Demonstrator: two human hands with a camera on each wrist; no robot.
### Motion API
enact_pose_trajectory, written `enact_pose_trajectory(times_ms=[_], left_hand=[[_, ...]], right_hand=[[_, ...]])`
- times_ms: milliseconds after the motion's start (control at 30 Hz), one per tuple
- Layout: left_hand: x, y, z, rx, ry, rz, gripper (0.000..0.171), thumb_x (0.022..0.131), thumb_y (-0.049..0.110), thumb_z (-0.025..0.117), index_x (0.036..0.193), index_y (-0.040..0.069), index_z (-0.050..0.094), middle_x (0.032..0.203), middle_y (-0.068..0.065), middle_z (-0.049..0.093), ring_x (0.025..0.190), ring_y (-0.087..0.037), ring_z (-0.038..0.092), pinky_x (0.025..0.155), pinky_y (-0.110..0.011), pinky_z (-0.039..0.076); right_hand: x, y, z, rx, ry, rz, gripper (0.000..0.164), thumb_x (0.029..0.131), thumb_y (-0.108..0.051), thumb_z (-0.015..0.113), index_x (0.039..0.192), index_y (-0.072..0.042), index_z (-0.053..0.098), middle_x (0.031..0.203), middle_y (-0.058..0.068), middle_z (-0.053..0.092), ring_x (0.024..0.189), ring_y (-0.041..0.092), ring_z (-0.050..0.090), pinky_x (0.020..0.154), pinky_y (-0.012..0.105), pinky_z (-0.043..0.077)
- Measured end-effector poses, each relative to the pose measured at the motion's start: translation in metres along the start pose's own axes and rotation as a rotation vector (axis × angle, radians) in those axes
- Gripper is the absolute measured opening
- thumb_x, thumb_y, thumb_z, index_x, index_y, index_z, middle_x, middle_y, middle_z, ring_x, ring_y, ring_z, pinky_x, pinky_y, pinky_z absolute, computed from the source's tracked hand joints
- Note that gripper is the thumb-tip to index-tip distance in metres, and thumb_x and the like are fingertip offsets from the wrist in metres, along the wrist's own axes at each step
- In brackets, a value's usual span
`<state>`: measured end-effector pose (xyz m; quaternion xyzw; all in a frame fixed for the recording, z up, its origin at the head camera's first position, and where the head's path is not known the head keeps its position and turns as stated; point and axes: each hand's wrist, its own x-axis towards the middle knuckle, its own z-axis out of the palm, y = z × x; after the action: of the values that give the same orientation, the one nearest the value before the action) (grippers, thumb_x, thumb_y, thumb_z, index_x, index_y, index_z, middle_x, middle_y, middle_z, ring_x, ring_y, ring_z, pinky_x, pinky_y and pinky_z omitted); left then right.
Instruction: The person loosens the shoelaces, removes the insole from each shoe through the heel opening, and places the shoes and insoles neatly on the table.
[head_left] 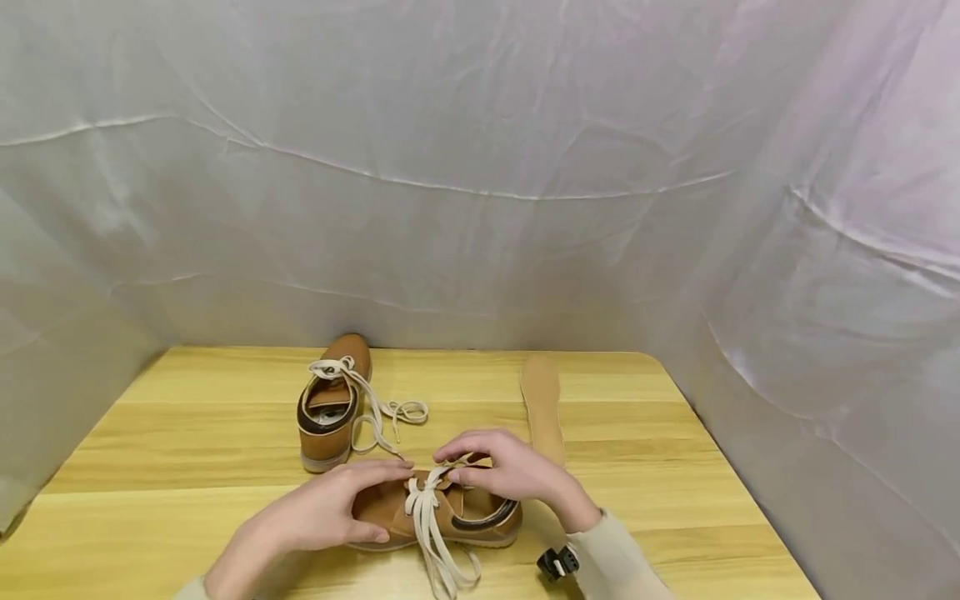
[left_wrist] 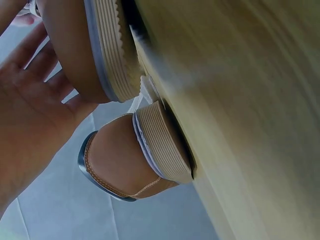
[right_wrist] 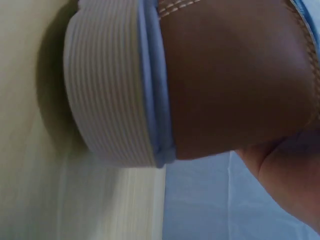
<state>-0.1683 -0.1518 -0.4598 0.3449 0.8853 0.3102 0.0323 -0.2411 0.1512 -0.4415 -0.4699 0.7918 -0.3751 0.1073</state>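
Note:
A brown leather shoe (head_left: 388,505) lies across the front of the table, toe to the left and heel to the right. My left hand (head_left: 318,508) holds its toe end, thumb on the near side and fingers along the far side. The cream shoelace (head_left: 426,521) is gathered over the tongue, its loops and ends hanging down the near side. My right hand (head_left: 510,471) bends over the shoe's opening, thumb and fingertips at the top of the lace. Close up in the right wrist view are the shoe's heel (right_wrist: 235,80) and ribbed sole (right_wrist: 107,85).
The matching shoe (head_left: 324,442) stands behind to the left, toe toward the back wall, its loose lace (head_left: 405,410) trailing right. A tan insole (head_left: 542,400) lies behind my right hand. Grey fabric (head_left: 480,250) encloses the wooden table (head_left: 675,500).

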Motion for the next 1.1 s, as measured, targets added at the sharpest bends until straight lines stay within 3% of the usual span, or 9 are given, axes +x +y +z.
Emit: enact_pose_trajectory(times_ms=[233, 500, 1100], left_hand=[[-0.0004, 0.0003, 0.0057, -0.046, -0.007, 0.0, 0.067, 0.089, 0.039, 0.083, 0.147, 0.015, 0.059, 0.149, 0.001, 0.058, 0.135, -0.026, 0.055, 0.111, -0.045, 0.047], [-0.0018, -0.0018, 0.003, -0.046, 0.01, -0.009, 0.067, 0.089, 0.037, 0.083, 0.148, 0.018, 0.058, 0.148, 0.003, 0.058, 0.136, -0.025, 0.054, 0.111, -0.046, 0.047], [-0.0014, -0.0023, -0.0006, -0.039, -0.018, 0.016, 0.064, 0.09, 0.037, 0.081, 0.147, 0.02, 0.058, 0.151, 0.0, 0.055, 0.138, -0.028, 0.052, 0.112, -0.047, 0.046]], right_hand=[[-0.0009, 0.0026, 0.0016, 0.006, -0.007, -0.007, 0.024, 0.101, -0.017, 0.069, 0.123, -0.01, 0.075, 0.118, -0.001, 0.074, 0.108, 0.009, 0.067, 0.094, 0.04, 0.059], [0.0035, 0.0014, 0.0031, 0.006, 0.061, -0.017, 0.014, 0.1, -0.02, 0.072, 0.112, -0.018, 0.079, 0.108, -0.007, 0.074, 0.099, 0.004, 0.066, 0.088, 0.039, 0.059], [0.0045, 0.009, 0.0022, 0.041, 0.176, -0.113, 0.014, 0.099, -0.012, 0.071, 0.109, -0.011, 0.08, 0.103, -0.003, 0.075, 0.093, 0.007, 0.068, 0.079, 0.027, 0.058]])
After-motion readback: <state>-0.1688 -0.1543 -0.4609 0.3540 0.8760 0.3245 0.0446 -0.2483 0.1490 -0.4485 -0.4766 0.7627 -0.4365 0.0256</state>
